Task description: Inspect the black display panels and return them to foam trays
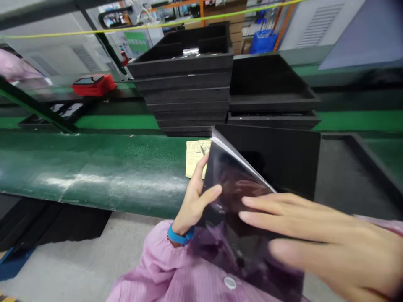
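My left hand (pixel 197 201), with a blue wristband, grips the left edge of a thin black glossy panel (pixel 283 155), its thumb lying on top. A clear film (pixel 233 235) covers the lower left of the panel; its bright edge runs diagonally from the top left corner to my right hand. Over the film, my right hand (pixel 327 239) has its fingers stretched out and slightly apart, blurred at the thumb. Whether those fingertips touch the film I cannot tell. Partly behind my left hand lies a yellow handwritten note (pixel 193 161) with a pen on it.
Behind the panel rises a tall stack of black trays (pixel 185 92). More black trays (pixel 273 100) stand beside it, and another tray (pixel 362 176) lies at the right. A red stack of items (pixel 94 85) sits at the back left. The green bench's rounded edge (pixel 94 180) faces me.
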`<state>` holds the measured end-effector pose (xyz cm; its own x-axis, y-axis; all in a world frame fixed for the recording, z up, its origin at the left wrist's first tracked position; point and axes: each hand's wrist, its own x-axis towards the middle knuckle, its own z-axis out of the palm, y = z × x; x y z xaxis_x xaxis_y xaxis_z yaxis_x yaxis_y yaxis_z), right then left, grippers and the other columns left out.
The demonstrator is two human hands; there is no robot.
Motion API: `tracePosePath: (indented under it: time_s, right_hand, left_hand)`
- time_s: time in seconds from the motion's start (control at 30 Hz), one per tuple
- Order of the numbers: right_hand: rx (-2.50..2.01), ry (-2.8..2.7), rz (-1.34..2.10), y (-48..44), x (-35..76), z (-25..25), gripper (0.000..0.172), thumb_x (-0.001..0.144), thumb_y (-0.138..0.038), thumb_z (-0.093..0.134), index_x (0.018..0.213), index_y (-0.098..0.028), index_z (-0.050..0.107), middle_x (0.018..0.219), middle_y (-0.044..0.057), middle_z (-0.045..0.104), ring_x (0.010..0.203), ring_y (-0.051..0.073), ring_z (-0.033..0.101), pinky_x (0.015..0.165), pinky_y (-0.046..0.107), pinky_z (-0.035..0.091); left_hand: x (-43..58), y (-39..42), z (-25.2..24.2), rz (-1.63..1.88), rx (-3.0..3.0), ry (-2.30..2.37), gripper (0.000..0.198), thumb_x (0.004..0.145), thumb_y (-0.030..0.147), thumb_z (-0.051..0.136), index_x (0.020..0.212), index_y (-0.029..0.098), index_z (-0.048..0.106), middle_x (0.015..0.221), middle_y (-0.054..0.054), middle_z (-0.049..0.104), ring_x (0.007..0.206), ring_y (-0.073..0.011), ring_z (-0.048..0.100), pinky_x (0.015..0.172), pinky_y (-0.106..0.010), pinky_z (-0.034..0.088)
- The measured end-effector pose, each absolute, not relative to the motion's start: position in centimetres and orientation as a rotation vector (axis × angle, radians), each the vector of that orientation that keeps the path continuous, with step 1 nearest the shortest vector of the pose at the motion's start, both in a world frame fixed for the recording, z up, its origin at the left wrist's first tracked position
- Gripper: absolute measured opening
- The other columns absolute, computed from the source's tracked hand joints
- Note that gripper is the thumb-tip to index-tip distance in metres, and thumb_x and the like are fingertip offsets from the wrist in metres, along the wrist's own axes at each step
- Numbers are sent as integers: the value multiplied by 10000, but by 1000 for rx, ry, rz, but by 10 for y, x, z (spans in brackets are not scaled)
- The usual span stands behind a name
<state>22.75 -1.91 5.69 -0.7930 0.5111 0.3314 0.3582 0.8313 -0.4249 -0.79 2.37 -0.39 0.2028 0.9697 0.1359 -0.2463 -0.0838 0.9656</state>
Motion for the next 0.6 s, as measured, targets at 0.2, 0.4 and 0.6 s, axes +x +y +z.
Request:
tracePosePath:
  time_s: [0.2, 0.4, 0.6]
  right_hand:
    - [-406, -2893, 177, -8, 199, 95, 368, 779, -332, 500, 1065, -199, 689, 1395, 68, 496, 1418, 180, 286, 1170, 288, 298]
    - [-340, -3016, -41, -15, 197, 93, 334, 765, -439, 555, 936, -197, 710, 1402, 105, 478, 1428, 208, 249, 1212, 315, 221]
    - [-367, -2972, 12, -17, 200, 90, 252, 726, -433, 564, 824, -232, 681, 1323, 88, 539, 1434, 222, 219, 1203, 340, 242]
  left_hand:
    - [-21, 27, -25, 1306, 1164, 848, 482, 852, 344, 627, 1328, 314, 555, 1396, 19, 568, 1296, -229, 522, 1056, -331, 460]
    - [-28, 24, -36, 1340, 1192, 1003, 510, 847, 400, 605, 1346, 327, 531, 1444, 17, 520, 1383, -251, 413, 1159, -362, 339]
    - [-21, 18, -32, 1383, 1150, 959, 432, 880, 327, 577, 1309, 371, 564, 1476, 78, 476, 1399, -186, 387, 1167, -270, 297]
